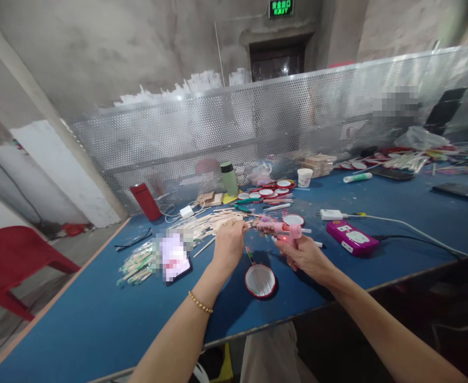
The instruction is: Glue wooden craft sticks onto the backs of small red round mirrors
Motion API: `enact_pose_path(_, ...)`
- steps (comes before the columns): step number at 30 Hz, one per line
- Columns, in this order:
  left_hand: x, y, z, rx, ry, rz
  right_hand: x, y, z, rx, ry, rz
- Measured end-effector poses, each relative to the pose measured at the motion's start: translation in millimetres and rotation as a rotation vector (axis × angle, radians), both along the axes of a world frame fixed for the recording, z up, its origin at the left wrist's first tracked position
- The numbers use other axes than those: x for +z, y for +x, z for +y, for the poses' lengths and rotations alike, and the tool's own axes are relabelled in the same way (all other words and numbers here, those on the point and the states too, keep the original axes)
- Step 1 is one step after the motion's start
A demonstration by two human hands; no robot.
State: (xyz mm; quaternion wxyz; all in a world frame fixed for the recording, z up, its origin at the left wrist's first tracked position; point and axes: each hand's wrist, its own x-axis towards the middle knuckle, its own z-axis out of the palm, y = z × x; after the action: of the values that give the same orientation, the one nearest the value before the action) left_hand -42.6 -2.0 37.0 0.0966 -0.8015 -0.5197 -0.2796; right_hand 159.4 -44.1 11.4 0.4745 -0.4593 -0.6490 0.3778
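Setting: blue table [98,319] before a perforated metal screen.
Right hand [303,255]: fingers wrapped tight around pink glue gun [280,230], above table centre.
Left hand [229,242]: pinching a thin wooden stick [251,224] at the gun's nozzle.

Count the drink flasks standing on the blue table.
2. A red flask stands at the far left by the perforated metal screen; a green flask with a black cap stands further right, behind the wooden sticks. Clutter at the far right could hide others.
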Motion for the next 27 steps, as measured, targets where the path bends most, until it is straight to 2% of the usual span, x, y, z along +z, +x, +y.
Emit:
enact_pose_path(12,5.4,1.2,-3.2,0.023,-0.031,0.003,6.7,-0.5,-3.8,-0.027,0.013,-0.073)
enact_pose_path(27,2.0,0.8,-0.8,0.021,0.015,0.001,7.3,0.6,-3.3,-0.028,0.034,-0.132)
